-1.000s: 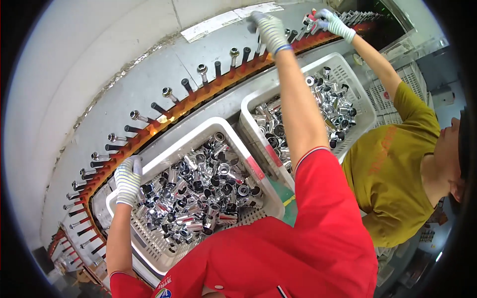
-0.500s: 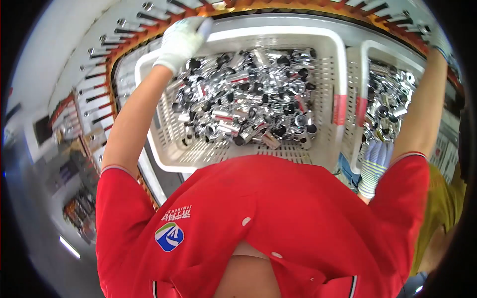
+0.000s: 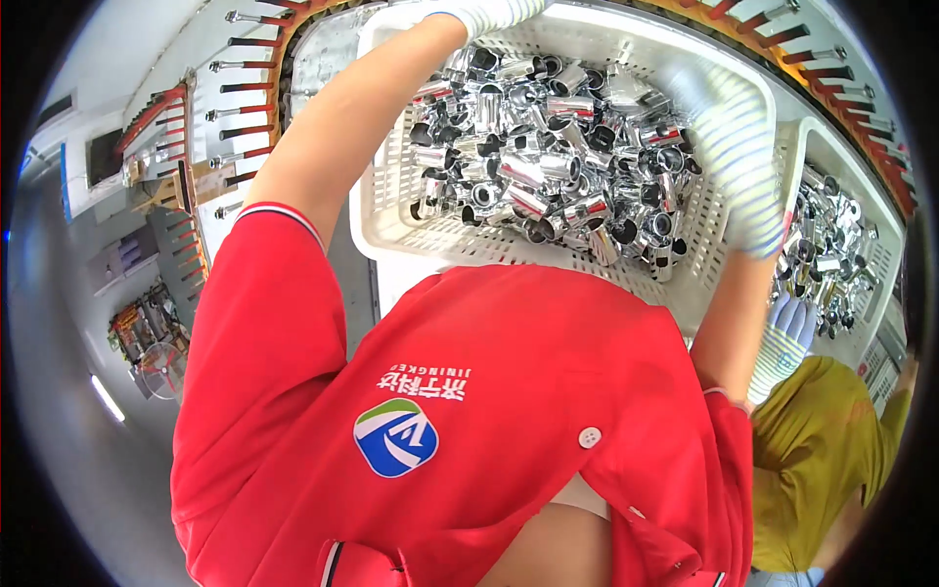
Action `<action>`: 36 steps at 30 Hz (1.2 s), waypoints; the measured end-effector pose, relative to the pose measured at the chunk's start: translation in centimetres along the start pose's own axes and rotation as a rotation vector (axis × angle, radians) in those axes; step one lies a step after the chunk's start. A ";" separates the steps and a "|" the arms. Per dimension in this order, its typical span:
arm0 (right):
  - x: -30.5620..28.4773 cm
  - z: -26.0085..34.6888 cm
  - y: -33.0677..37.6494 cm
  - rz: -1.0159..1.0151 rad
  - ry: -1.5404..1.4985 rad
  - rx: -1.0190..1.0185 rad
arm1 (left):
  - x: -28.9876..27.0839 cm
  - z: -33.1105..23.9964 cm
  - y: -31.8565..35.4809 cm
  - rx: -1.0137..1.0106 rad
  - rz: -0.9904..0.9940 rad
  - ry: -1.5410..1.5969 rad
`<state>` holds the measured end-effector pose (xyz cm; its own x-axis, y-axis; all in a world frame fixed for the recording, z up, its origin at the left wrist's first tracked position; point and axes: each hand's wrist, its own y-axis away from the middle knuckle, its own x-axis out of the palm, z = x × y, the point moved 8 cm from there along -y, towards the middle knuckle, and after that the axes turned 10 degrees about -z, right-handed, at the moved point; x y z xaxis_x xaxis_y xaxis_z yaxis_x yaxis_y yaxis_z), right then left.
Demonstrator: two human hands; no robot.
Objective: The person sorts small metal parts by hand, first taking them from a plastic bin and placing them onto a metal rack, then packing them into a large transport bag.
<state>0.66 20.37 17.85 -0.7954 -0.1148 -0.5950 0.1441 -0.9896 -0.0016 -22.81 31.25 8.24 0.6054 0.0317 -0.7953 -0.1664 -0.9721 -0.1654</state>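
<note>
My left hand (image 3: 494, 14), in a white striped glove, is at the far rim of a white plastic basket (image 3: 377, 230); the picture's top edge cuts off its fingers. Many small chrome cylindrical parts (image 3: 558, 157), several with black ends, lie piled inside this basket. Over the basket's right side is my right hand (image 3: 738, 147), also in a striped glove. Motion smears its fingers, so I cannot make out whether it holds anything.
A conveyor with orange edging (image 3: 279, 108) curves around the far side, carrying dark and red rods with metal ends. To the right stands a second white basket (image 3: 885, 279) of chrome parts. A co-worker's gloved hand (image 3: 782, 342) is at its near edge, beside a mustard-coloured garment (image 3: 812, 460).
My right hand has come from the conveyor at the far right to above the basket's right side. My left hand has shifted along the far rim, and the whole view has turned.
</note>
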 end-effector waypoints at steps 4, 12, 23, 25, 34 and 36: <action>12.5 -3.4 12.2 0.456 -0.085 0.200 | -0.5 0.4 0.5 0.070 -0.126 0.029; 17.7 -11.2 9.1 0.333 0.423 0.375 | -0.8 0.3 1.5 0.080 -0.057 0.026; 10.4 -18.0 10.0 0.032 0.245 0.638 | -0.3 0.9 -0.3 0.212 -0.151 -0.040; 14.9 -16.1 9.6 0.208 0.676 0.379 | 0.3 -0.1 -0.6 0.222 -0.114 -0.016; 23.8 -0.5 14.6 0.414 0.343 0.053 | 0.4 1.9 0.1 0.203 -0.065 -0.102; 22.8 0.0 16.6 0.283 0.358 -0.225 | 0.3 0.8 0.4 0.215 -0.075 -0.039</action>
<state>-15.12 1.33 4.22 -0.4612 -0.2994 -0.8353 0.4789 -0.8765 0.0497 -23.31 31.07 7.50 0.5925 0.1152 -0.7973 -0.2861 -0.8951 -0.3419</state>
